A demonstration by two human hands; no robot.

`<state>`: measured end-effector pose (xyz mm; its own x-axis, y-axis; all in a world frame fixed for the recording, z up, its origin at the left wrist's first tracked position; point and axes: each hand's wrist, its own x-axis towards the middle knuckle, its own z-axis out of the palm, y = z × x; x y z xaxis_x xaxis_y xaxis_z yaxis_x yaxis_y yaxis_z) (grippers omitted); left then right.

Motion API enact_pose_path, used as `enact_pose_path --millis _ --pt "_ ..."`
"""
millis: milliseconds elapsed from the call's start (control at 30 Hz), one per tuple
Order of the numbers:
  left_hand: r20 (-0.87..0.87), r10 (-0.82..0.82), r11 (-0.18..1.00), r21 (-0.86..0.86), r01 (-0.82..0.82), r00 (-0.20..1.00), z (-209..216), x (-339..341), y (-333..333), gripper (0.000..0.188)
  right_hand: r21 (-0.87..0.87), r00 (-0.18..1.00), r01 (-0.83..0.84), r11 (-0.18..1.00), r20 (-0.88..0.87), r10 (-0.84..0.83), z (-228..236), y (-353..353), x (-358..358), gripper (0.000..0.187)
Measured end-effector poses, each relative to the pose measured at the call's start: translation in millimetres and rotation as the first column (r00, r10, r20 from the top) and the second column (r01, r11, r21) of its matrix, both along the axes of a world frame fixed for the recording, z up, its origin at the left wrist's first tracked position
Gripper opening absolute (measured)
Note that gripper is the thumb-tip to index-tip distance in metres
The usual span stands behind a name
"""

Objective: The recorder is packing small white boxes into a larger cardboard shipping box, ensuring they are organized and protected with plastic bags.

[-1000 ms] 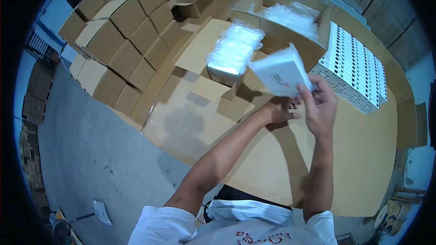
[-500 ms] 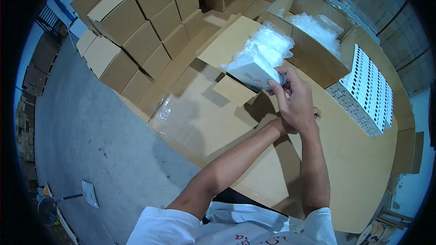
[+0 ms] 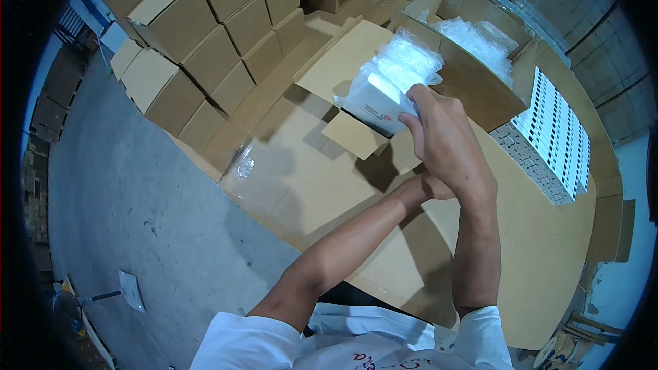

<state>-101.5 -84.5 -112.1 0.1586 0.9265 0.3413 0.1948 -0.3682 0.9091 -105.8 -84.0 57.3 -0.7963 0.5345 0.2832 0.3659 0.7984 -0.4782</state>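
A white box (image 3: pixel 378 108) with small print on its front stands in an open brown carton (image 3: pixel 355 136), whose front flap folds outward. Clear plastic wrap (image 3: pixel 401 62) bunches up behind and over the white box. At the box's right edge, my right hand (image 3: pixel 445 130) is closed, with thumb and fingers gripping that side. My left hand (image 3: pixel 436 188) lies under my right wrist. Its fingers are hidden there, so what it holds, if anything, does not show.
Brown cartons (image 3: pixel 219 48) are stacked at the left of the cardboard-covered table (image 3: pixel 295 185). An open carton (image 3: pixel 473 85) full of plastic wrap stands at the back right. Beside it lies a block of white boxes (image 3: pixel 548 137) with dark marks. Grey floor (image 3: pixel 164 199) lies beyond the left edge.
The white box has tipped more upright and sits lower in the carton. My right hand has turned over, its back now facing up, still at the box's right edge.
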Motion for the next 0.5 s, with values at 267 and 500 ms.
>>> enact_pose_path --millis 267,500 --pt "-0.066 -0.002 1.0 -0.024 0.001 0.998 10.1 -1.8 1.8 0.043 0.028 0.992 -0.004 1.0 0.125 0.0 -18.7 -2.0 -6.3 0.017" --pt "-0.036 0.015 1.0 -0.018 -0.016 0.999 15.6 -4.2 -3.2 0.04 0.054 0.999 0.051 0.997 0.016 -0.052 -36.3 -7.6 -10.0 0.024"
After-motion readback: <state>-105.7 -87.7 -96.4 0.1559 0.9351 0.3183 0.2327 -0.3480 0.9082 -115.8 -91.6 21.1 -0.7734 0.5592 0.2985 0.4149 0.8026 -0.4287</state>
